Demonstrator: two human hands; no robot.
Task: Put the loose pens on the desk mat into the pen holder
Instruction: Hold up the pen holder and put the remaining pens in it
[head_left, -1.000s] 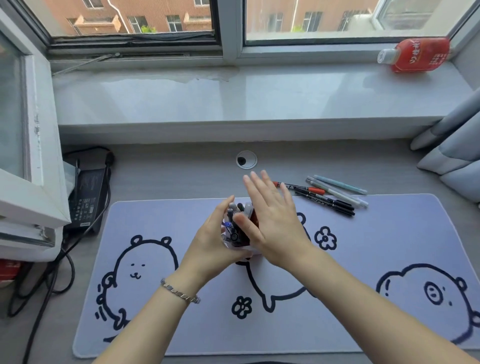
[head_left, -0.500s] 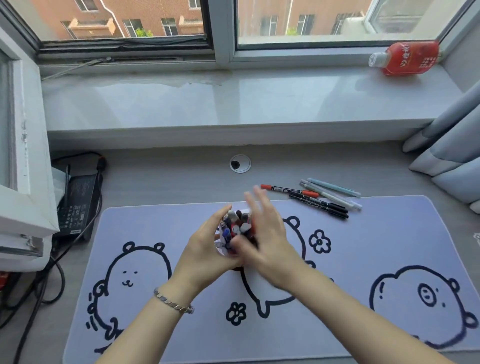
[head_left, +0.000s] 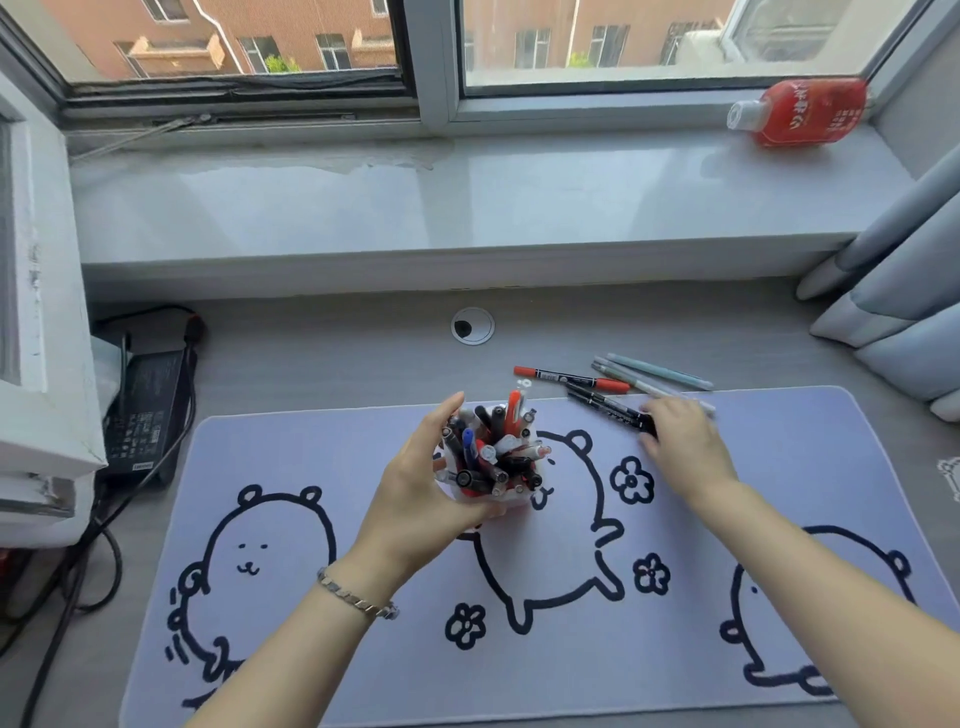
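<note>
Standing near the middle of the lilac desk mat (head_left: 363, 457) printed with dark cartoon bears, a clear plastic pen holder (head_left: 485, 501) crammed with pens is gripped by the left hand (head_left: 415, 499), whose fingers and thumb are wrapped around its side. A few loose pens (head_left: 613, 389), red-capped, black and pale blue, are spread across the mat's far edge and the grey desk (head_left: 337, 358) just beyond. The right hand (head_left: 680, 441) is laid over their near ends; whether a pen is pinched cannot be told, the fingers being blurred.
</note>
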